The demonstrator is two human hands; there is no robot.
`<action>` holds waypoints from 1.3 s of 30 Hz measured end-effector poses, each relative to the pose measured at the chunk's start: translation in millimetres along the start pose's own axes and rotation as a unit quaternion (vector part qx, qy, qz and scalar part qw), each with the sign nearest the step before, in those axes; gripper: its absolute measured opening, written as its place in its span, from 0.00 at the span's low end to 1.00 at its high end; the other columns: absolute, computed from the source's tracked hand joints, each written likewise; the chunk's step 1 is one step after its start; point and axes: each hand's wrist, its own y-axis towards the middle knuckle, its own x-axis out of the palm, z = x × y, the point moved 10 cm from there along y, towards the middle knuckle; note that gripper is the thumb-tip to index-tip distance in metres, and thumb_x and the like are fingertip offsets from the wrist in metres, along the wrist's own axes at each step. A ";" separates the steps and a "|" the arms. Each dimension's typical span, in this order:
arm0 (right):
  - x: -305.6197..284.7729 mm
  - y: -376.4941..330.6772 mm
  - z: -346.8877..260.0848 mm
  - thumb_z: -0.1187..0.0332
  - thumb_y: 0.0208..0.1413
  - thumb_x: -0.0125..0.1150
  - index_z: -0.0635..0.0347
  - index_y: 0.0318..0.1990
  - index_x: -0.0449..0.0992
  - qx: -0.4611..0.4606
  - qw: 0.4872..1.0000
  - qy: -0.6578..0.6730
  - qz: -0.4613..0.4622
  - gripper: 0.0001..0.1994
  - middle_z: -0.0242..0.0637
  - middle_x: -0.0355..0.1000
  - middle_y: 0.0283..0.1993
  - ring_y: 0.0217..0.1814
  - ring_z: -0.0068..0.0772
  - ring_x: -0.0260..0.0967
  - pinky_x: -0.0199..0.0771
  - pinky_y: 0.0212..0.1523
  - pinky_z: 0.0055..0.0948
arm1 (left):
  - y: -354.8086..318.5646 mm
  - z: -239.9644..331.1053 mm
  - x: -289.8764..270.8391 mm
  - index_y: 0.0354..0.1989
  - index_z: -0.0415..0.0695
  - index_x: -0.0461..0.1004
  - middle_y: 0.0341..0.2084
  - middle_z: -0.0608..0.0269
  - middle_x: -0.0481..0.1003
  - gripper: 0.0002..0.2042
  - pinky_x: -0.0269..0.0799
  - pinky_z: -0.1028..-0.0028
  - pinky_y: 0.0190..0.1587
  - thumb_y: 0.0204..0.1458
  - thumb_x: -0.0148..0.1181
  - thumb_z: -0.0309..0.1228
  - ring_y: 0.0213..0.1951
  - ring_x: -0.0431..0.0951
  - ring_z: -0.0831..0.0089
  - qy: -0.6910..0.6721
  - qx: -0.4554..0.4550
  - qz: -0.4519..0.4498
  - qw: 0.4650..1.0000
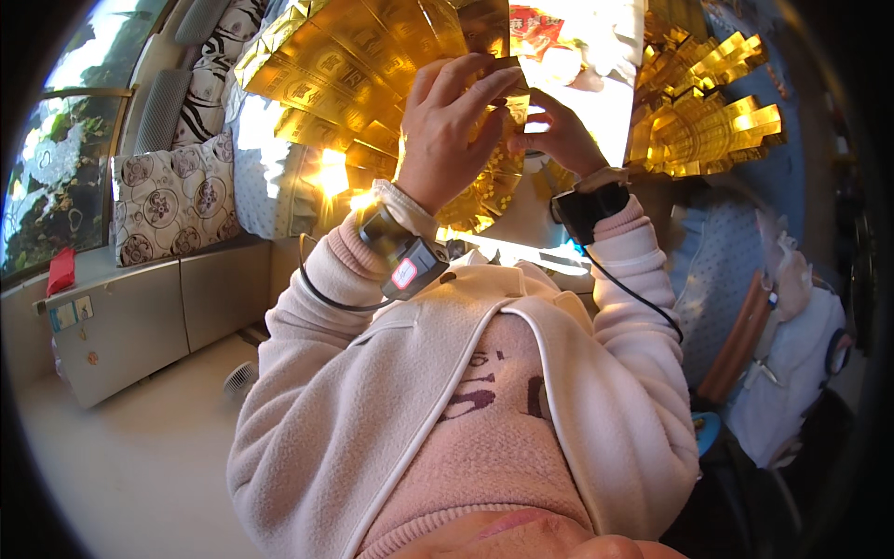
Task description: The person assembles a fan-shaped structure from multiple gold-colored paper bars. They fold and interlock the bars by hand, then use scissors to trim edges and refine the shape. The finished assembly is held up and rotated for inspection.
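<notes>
A large fan-shaped piece of folded gold foil paper (349,70), embossed all over, spreads beneath and to the left of my hands. My left hand (445,130) is bent over its right side, fingers closed on a strip of the foil. From the right, my right hand (563,138) pinches the edge of the same foil, its fingertips close to the left ones. The fingertips partly hide the exact spot they grip. Both wrists wear dark strapped devices with cables.
More folded gold foil pieces (703,135) stand at the right. Behind my hands lies a bright white surface with a red packet (535,33). A patterned cushion (177,200) and grey cabinet (140,321) are at the left; a white bag (782,373) sits lower right.
</notes>
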 end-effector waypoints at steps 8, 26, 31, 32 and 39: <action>-8.5 -1.1 12.9 0.74 0.51 0.74 0.56 0.62 0.73 -0.021 1.000 0.011 0.017 0.28 0.32 0.74 0.59 0.61 0.29 0.71 0.72 0.63 0.34 | -0.4 3.6 0.2 0.55 0.52 0.78 0.51 0.60 0.75 0.24 0.70 0.58 0.54 0.46 0.66 0.22 0.54 0.72 0.53 0.034 0.004 0.009 0.999; -4.8 3.4 26.0 0.76 0.54 0.72 0.57 0.61 0.72 -0.027 0.998 0.058 -0.022 0.27 0.33 0.71 0.61 0.59 0.32 0.72 0.77 0.59 0.32 | -3.6 6.6 16.7 0.59 0.49 0.76 0.58 0.57 0.74 0.24 0.67 0.58 0.60 0.50 0.62 0.22 0.57 0.72 0.53 0.065 0.008 -0.016 0.998; -5.5 3.5 23.4 0.76 0.52 0.72 0.56 0.59 0.75 -0.076 0.997 0.021 -0.024 0.25 0.31 0.74 0.56 0.58 0.27 0.73 0.77 0.59 0.32 | -6.1 8.1 22.9 0.62 0.48 0.73 0.61 0.57 0.73 0.26 0.66 0.59 0.61 0.52 0.62 0.20 0.59 0.72 0.55 0.083 0.017 -0.026 0.996; -5.6 3.3 23.5 0.76 0.52 0.72 0.57 0.59 0.75 -0.080 0.996 0.031 -0.024 0.25 0.31 0.74 0.55 0.58 0.27 0.73 0.77 0.58 0.32 | -6.8 7.1 24.0 0.62 0.47 0.73 0.61 0.56 0.73 0.26 0.66 0.59 0.61 0.52 0.62 0.20 0.59 0.71 0.54 0.084 0.011 -0.029 0.996; -8.2 2.3 25.4 0.76 0.52 0.73 0.60 0.57 0.74 -0.112 0.993 0.044 -0.003 0.24 0.37 0.75 0.54 0.57 0.32 0.74 0.78 0.58 0.33 | -11.3 0.9 28.5 0.63 0.44 0.73 0.63 0.54 0.72 0.24 0.65 0.60 0.62 0.55 0.59 0.20 0.60 0.73 0.56 0.063 -0.028 -0.037 0.997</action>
